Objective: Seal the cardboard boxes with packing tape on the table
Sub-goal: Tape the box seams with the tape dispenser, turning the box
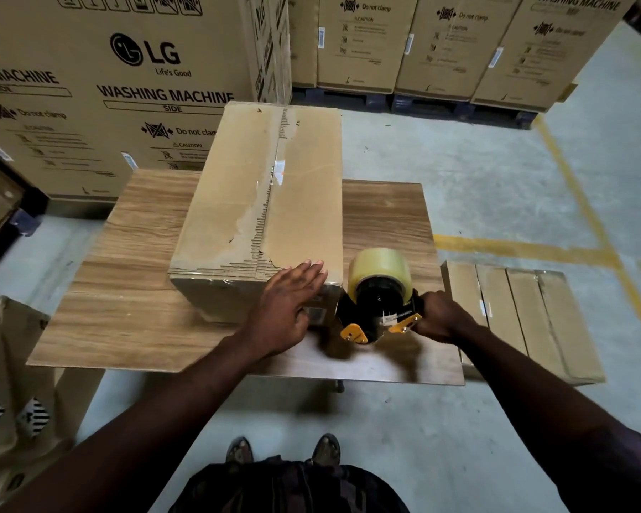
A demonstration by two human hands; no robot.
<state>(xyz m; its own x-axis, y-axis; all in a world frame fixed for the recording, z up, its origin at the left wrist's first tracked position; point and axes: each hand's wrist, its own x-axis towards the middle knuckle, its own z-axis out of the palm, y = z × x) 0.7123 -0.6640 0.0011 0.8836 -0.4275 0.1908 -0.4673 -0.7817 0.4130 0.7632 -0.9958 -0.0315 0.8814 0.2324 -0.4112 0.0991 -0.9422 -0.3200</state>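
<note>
The table [134, 298] carries the cardboard box [237, 187] at its middle. The right hand [441, 316] grips the tape dispenser [380, 294] beside the box's near right corner. The left hand [285, 309] rests flat-fingered on the box's near edge. A strip seems about to start: next, anchor the tape on the centre seam

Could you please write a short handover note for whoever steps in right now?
Left grip: fingers straight, resting on the box at its near top edge.
Right grip: holds the dispenser by its handle, just right of the box, over the table.
Done: the box stands closed on the table; glossy tape shows along its top seam.
Left: whether that seam is fully sealed cannot be told; check it and tape any gaps, probably from the near end.
</note>
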